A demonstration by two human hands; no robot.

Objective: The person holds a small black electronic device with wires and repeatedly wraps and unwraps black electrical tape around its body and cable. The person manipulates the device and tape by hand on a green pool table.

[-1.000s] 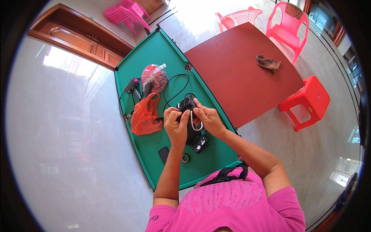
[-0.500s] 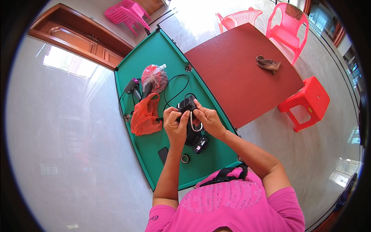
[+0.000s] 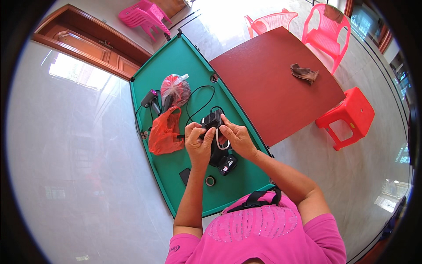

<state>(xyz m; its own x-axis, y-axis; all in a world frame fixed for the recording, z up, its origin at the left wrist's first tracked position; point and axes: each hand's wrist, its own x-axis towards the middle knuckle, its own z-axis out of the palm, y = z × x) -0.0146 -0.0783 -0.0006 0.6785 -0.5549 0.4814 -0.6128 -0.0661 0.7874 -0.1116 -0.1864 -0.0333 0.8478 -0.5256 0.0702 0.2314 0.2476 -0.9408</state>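
1. Black device (image 3: 211,119) is held over the green tabletop (image 3: 239,187), near its right edge.
2. Left hand (image 3: 198,144) and right hand (image 3: 238,138) are close together, both clamped on its lower edge with thumbs and fingers.
3. White cord (image 3: 218,137) hangs in a loop beside the right hand.
4. Second black device (image 3: 228,163) lies below, toward the person.
5. Dark phone (image 3: 184,176) and small ring-shaped roll (image 3: 210,181) lie near the left forearm.
6. Orange-red plastic bag (image 3: 163,135) sits left of the hands; beyond it are a hair dryer (image 3: 149,98) and a tied clear bag (image 3: 175,91).
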